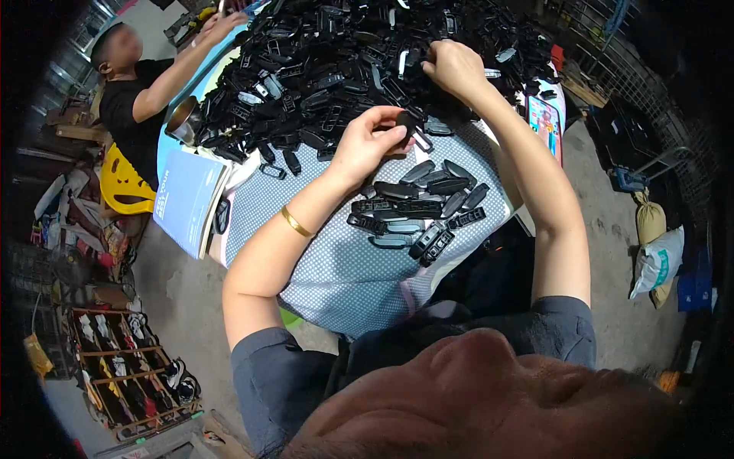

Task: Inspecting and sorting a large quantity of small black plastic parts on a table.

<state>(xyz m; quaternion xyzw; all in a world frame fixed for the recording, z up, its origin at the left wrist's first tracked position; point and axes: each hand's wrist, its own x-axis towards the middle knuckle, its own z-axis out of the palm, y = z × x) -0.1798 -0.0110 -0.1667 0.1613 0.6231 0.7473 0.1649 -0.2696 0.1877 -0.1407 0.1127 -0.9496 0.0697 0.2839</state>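
A dark piece sits pinched between thumb and fingers of the left hand, above the cloth; the heap is a broad, jumbled mass of small, long black parts, a few grey or silver, lying at all angles; the right hand is at it, its grip unclear; nearer the body lies a loose cluster, smooth ovals mostly at its far side, slotted frames mostly nearer, some overlapping.
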